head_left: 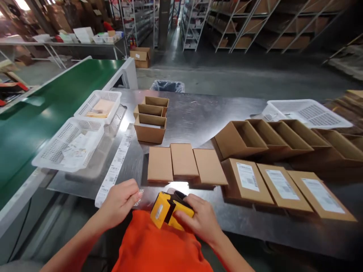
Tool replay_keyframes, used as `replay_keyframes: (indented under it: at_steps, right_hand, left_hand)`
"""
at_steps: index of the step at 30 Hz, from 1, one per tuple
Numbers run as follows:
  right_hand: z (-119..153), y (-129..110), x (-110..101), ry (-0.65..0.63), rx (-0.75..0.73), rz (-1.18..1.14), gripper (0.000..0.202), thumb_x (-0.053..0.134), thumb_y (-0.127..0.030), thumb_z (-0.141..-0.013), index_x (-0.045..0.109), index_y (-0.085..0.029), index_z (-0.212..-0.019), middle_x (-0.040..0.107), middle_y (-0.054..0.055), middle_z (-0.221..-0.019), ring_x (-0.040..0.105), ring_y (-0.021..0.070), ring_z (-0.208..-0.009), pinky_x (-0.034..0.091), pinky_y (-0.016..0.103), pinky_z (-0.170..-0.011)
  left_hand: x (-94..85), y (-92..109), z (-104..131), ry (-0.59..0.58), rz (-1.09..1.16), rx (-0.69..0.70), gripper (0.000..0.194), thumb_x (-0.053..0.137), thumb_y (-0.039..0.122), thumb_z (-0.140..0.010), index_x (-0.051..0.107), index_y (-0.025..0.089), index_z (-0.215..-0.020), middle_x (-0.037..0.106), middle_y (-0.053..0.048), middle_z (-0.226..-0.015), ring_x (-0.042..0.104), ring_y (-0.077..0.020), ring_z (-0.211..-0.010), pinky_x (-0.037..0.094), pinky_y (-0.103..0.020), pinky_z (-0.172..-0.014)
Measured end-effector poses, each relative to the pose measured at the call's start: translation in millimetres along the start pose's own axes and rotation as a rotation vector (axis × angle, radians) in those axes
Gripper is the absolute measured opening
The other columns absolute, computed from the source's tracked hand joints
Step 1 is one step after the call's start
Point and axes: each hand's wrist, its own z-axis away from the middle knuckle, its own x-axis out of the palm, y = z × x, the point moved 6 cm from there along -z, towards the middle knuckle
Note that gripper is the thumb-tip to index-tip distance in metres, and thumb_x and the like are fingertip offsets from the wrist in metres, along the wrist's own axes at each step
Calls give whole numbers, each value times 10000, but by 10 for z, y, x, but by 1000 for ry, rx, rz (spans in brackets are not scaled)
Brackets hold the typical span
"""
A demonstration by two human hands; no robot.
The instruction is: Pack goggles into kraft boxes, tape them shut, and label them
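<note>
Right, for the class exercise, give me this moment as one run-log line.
left hand: curled, near barcode-label strip | right hand: gripping yellow-and-black handheld device | bench: plain-topped cartons centre, labelled cartons right

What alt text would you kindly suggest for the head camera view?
A person's right hand grips a yellow-and-black tool near the edge of a metal table; the left hand is beside a label strip. Ahead lie three plain cartons, with three labelled cartons and open boxes to the right.
</note>
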Motion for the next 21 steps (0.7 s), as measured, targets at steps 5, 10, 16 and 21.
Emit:
replay_keyframes:
  at_steps: [5, 10, 16, 21]
  right_hand:
    - [-127, 8, 156, -183, 138, 277, 458, 431, -561, -882, 632, -176, -736, 683, 83, -740, 632, 212, -667, 336, 272, -555]
    - [-486, -121, 94, -269, 72, 413, 529, 365, -587, -903, 661, -176, -750, 714, 112, -779, 656, 227, -699, 300, 266, -520]
    - [-955, -765, 37, -363, -309, 563, 569, 343, -637, -872, 623, -197, -644, 682, 108, -671, 628, 227, -627, 293, 273, -489]
    - [-835, -1549, 574, -515, -672, 768, 551, 397, -653, -845, 617, -195, -634, 675, 117, -688, 651, 268, -682, 344, 289, -518]
  left_hand:
    - [304, 290, 16, 146, -364, 106, 305, 365, 190, -936, 509, 189, -668, 540, -15, -687, 506, -158, -652, 338, -293, -565]
    - [521, 524, 9, 341, -614, 82, 194, 437, 127, -868, 561, 180, -729, 579, -52, -736, 507, -198, -669, 341, -333, -568]
    - [356, 648, 435, 470, -763, -92, 211, 422, 140, -889, 573, 175, -746, 591, -60, -781, 519, -202, -715, 361, -335, -592]
    - [477, 539, 1156, 590, -723, -501, 222, 430, 185, -915, 590, 171, -761, 590, -45, -783, 534, -186, -741, 395, -311, -622]
